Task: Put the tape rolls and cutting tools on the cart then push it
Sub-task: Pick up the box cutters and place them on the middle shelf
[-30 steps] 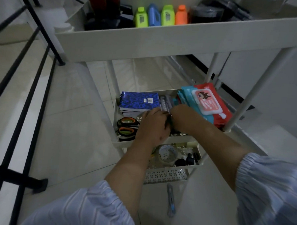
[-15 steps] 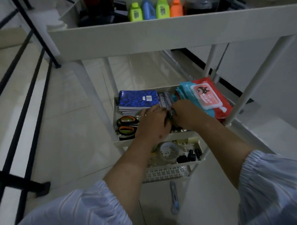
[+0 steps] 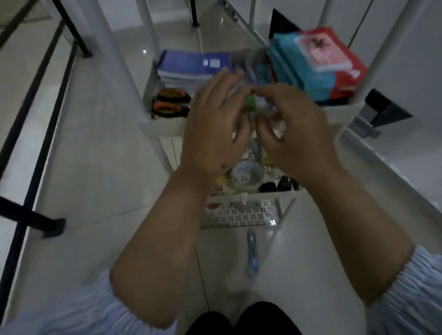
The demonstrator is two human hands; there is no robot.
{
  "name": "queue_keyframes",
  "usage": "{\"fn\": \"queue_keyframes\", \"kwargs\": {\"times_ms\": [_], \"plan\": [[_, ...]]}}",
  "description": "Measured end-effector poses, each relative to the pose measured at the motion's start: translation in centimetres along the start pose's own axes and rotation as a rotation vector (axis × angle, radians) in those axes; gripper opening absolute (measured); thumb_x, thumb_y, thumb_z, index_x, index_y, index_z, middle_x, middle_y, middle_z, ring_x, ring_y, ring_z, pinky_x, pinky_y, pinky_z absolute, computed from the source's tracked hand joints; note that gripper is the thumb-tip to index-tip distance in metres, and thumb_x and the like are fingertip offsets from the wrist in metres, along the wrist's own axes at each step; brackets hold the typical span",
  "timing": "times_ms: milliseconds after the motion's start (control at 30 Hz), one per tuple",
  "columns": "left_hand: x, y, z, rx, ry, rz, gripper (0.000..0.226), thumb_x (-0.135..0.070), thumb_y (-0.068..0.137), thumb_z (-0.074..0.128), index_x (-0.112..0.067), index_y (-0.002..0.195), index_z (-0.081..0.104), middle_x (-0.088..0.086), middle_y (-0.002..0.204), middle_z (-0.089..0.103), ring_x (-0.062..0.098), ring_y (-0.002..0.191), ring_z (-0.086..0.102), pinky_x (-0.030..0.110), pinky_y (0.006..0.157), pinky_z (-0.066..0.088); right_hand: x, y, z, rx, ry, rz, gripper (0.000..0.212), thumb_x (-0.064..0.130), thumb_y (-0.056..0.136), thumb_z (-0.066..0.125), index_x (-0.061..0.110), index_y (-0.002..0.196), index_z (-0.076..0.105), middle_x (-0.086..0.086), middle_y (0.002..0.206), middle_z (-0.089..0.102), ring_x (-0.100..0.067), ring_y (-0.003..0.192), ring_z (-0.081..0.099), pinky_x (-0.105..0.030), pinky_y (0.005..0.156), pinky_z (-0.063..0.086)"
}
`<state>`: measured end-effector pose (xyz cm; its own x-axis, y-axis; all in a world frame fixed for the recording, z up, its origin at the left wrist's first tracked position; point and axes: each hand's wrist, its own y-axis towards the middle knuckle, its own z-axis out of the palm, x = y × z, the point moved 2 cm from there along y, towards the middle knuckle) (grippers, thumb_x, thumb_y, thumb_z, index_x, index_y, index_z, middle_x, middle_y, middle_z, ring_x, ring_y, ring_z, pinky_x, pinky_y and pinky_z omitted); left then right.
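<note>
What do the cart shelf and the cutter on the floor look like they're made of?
The cart shelf looks like white painted metal or plastic: smooth, matte, thin-walled; which one is unclear. The cutter looks like plastic, with a grey body and a glossy blue slider. The floor looks like glossy tile, with reflections and seams.

Left hand (image 3: 214, 127) and right hand (image 3: 293, 128) raised together, fingers curled.

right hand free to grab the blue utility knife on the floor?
Probably yes. The utility knife lies in the open on the floor tiles, nothing over it. The right hand is up at the middle shelf, though, and may be holding something small; too blurred to tell.
</note>
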<state>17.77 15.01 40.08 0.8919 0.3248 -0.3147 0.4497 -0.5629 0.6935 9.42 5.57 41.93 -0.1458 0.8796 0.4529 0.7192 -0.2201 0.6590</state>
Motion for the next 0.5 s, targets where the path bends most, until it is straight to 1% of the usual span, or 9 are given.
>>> {"fn": "queue_keyframes", "kwargs": {"times_ms": [67,133,167,200,267,300,367,433,500], "plan": [[-0.8,-3.9,1.4,-0.096,-0.030,0.015,0.036,-0.006,0.083,0.048,0.001,0.117,0.058,0.024,0.129,0.053,0.035,0.128,0.039,0.043,0.113,0.029,-0.5,-3.6,0.7,-0.059,0.006,-0.040,0.030,0.001,0.079,0.054,-0.001,0.107,0.060,-0.009,0.104,0.064,-0.014,0.098,0.049,-0.025,0.086,0.042],[-1.5,-8.0,3.1,-0.119,-0.056,0.005,0.035,-0.003,0.082,0.051,0.002,0.115,0.058,0.026,0.129,0.052,0.033,0.129,0.035,0.034,0.115,0.024,-1.6,-7.1,2.0,-0.031,0.027,-0.022,0.028,0.000,0.077,0.054,-0.002,0.104,0.061,-0.014,0.103,0.066,-0.013,0.096,0.049,-0.019,0.084,0.040],[-1.5,-10.5,4.5,-0.091,-0.078,-0.025,0.035,-0.004,0.082,0.051,0.002,0.115,0.058,0.025,0.128,0.052,0.033,0.128,0.037,0.033,0.114,0.026,-2.4,-9.2,3.0,0.026,0.053,0.016,0.028,0.000,0.077,0.054,-0.001,0.104,0.061,-0.016,0.102,0.066,-0.012,0.094,0.050,-0.017,0.081,0.039],[-1.3,-12.8,6.1,-0.038,-0.117,-0.091,0.036,-0.008,0.083,0.050,0.001,0.117,0.057,0.024,0.129,0.052,0.033,0.127,0.039,0.036,0.112,0.029,-3.5,-11.2,4.2,0.094,0.072,0.061,0.028,0.001,0.077,0.056,0.000,0.105,0.061,-0.016,0.103,0.066,-0.012,0.094,0.050,-0.017,0.081,0.039],[-0.3,-17.6,9.8,0.136,-0.226,-0.320,0.042,-0.018,0.084,0.047,-0.003,0.123,0.052,0.019,0.132,0.048,0.031,0.127,0.042,0.043,0.108,0.036,-6.2,-15.4,6.6,0.225,0.070,0.198,0.029,0.001,0.076,0.060,0.001,0.106,0.061,-0.018,0.104,0.066,-0.018,0.096,0.054,-0.017,0.082,0.037],[0.2,-19.7,11.3,0.241,-0.267,-0.450,0.046,-0.020,0.083,0.047,-0.005,0.126,0.049,0.018,0.135,0.044,0.031,0.129,0.040,0.046,0.107,0.036,-7.6,-17.3,7.7,0.283,0.069,0.294,0.031,0.002,0.077,0.062,0.002,0.108,0.060,-0.018,0.107,0.065,-0.022,0.099,0.057,-0.017,0.083,0.036],[1.2,-23.7,14.1,0.446,-0.281,-0.661,0.053,-0.015,0.084,0.052,-0.007,0.135,0.039,0.015,0.145,0.033,0.029,0.136,0.030,0.044,0.112,0.030,-10.2,-21.3,9.8,0.380,0.069,0.475,0.038,0.005,0.079,0.063,0.005,0.116,0.057,-0.016,0.117,0.062,-0.028,0.107,0.057,-0.019,0.086,0.037],[2.2,-27.3,16.4,0.627,-0.227,-0.733,0.059,-0.010,0.086,0.053,-0.008,0.140,0.029,0.012,0.151,0.023,0.026,0.140,0.021,0.035,0.115,0.022,-12.4,-24.9,11.8,0.455,0.071,0.634,0.044,0.007,0.081,0.062,0.005,0.124,0.052,-0.015,0.126,0.057,-0.028,0.115,0.053,-0.021,0.092,0.036],[2.8,-30.0,18.1,0.760,-0.184,-0.750,0.060,-0.012,0.088,0.049,-0.009,0.142,0.023,0.010,0.153,0.018,0.024,0.141,0.018,0.029,0.113,0.020,-14.1,-28.1,13.8,0.543,0.063,0.761,0.049,0.009,0.083,0.061,0.004,0.129,0.046,-0.015,0.133,0.052,-0.027,0.120,0.049,-0.025,0.100,0.034]]}}
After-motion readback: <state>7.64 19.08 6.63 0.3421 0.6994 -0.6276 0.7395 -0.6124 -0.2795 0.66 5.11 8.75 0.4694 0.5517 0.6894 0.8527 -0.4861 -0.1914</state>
